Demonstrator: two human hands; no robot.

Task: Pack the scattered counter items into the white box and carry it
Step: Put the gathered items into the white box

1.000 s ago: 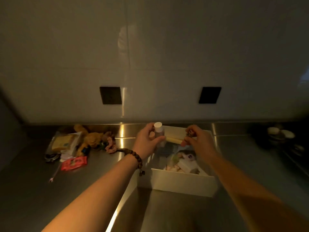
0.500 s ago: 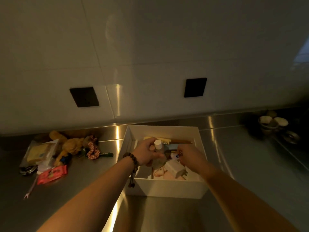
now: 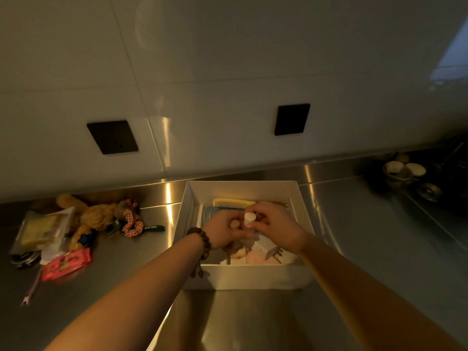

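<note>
Head view: one white box [image 3: 243,277], open-topped and rectangular with thin card-like walls, sits on a brushed steel counter [image 3: 354,236] near its far edge, below a glossy tiled wall. Two bare hands meet over the middle of the box. The left hand [image 3: 222,230], with a string of round brown beads [image 3: 202,240] on its wrist, has its fingers curled tight around the body of one small bottle with a white cap [image 3: 249,219]. The right hand [image 3: 273,225] pinches the cap between bent fingertips [image 3: 253,226], nearly closed. The bottle's body is mostly hidden by the fingers.

Inside the box, along the far wall, lie two combs: one pale yellow comb [image 3: 231,203] with fine teeth, and one light blue comb [image 3: 211,214] just nearer. Pinkish and white soft-looking items [image 3: 255,257] fill the near part; what they are cannot be told.

Left of the box, well apart, a loose cluster remains on the counter: one orange plush toy [image 3: 97,219], one red-and-white checked fabric scrunchie [image 3: 131,224], one dark green strap [image 3: 153,228], one clear plastic packet [image 3: 41,231] with yellowish contents, one red sachet [image 3: 65,264] and one thin pink tool [image 3: 31,291] nearest the camera.

Two black square plates [image 3: 112,136] are set in the wall. At far right, several small round dishes [image 3: 405,171] sit in shadow.
</note>
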